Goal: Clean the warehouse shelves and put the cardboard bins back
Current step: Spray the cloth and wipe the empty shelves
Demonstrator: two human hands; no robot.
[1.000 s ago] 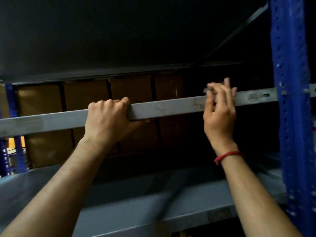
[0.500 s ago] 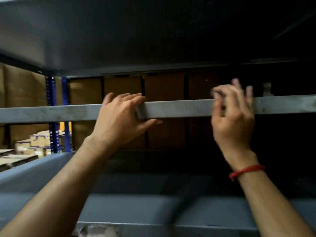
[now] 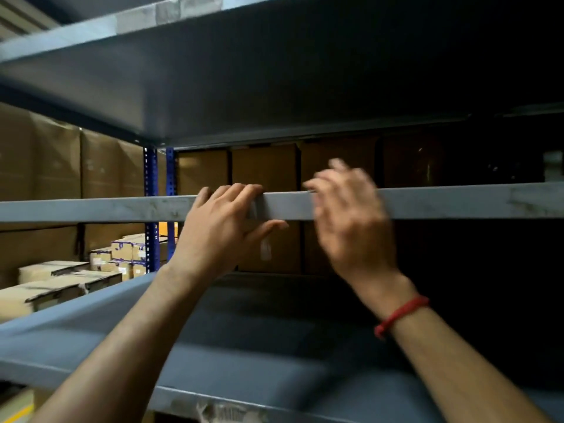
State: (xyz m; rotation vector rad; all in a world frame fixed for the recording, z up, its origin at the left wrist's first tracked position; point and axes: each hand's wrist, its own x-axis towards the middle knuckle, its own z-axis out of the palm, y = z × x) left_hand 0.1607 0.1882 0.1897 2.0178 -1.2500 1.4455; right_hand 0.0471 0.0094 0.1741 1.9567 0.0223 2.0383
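A grey steel shelf beam (image 3: 91,209) runs across the view at chest height. My left hand (image 3: 222,227) holds it, fingers laid over its top edge and thumb underneath. Just to the right, my right hand (image 3: 351,227) is against the same beam, blurred by motion, with a red thread on the wrist. I cannot tell whether it holds anything. Behind the beam a row of brown cardboard bins (image 3: 262,169) stands at the back of the bay. The grey lower shelf (image 3: 244,346) lies under my forearms.
The underside of the upper shelf (image 3: 244,71) hangs low overhead. Blue perforated uprights (image 3: 151,184) stand at the bay's left end. Beyond them are tall brown cartons (image 3: 45,160) and several small taped boxes (image 3: 61,276). The bay's right side is dark.
The view has swung left and the right blue upright has left the frame. My right hand slid left along the beam towards my left hand, whose grip has loosened.
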